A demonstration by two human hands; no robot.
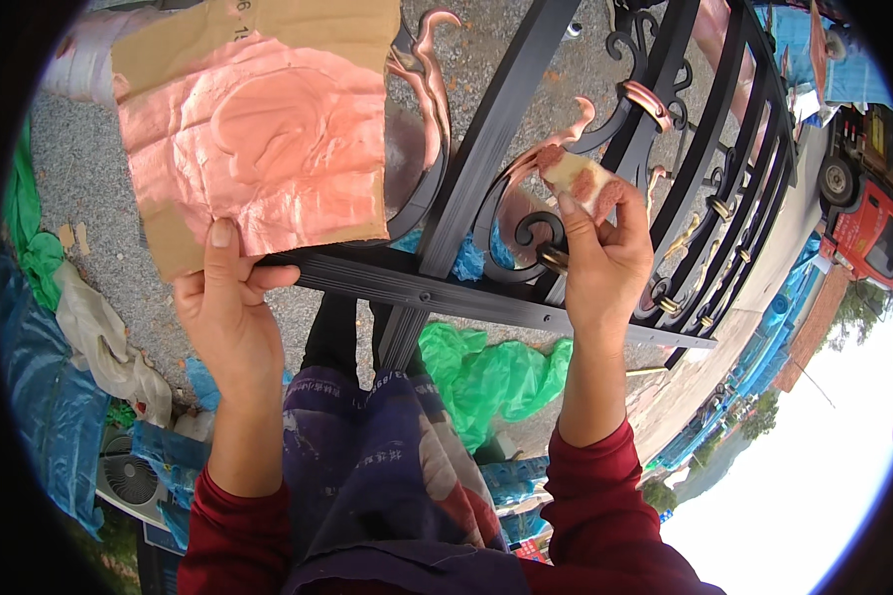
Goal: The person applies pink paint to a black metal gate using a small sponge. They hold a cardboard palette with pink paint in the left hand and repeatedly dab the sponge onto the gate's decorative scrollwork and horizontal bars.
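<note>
Over the left end of the black, ribbed-metal scrollwork railing: a flat, roughly square sheet of brown cardboard, spread with glossy copper-pink paint.
Cardboard, handling: probably light and fairly stiff, though apt to sag if softened by the paint; its coated face looks wet and would likely be slippery. Best taken by a bare brown margin, kept level.
Left hand: clamped on the cardboard's near edge, just above the railing's near bar; thumb on top at the border of the paint, fingers partly hidden beneath.
Sponge, handling: the small, cream-coloured foam piece beside the railing's scrolls should be very light, soft and easily squeezed; the cleaner near end seems the better hold.
Right hand: above the railing's near bar, thumb and fingers together on the sponge.
Cardboard, look: bare brown along the far side and near left corner; paint wrinkled, with a smeared, swirled oval near the middle.
Sponge, look: pale, with reddish-copper stains at its tip and along its side.
Railing scroll: a curled black metal leaf with a copper-tinted tip lies just beside the sponge; contact cannot be told.
Below the railing's near bar: crumpled, translucent green plastic sheeting.
</note>
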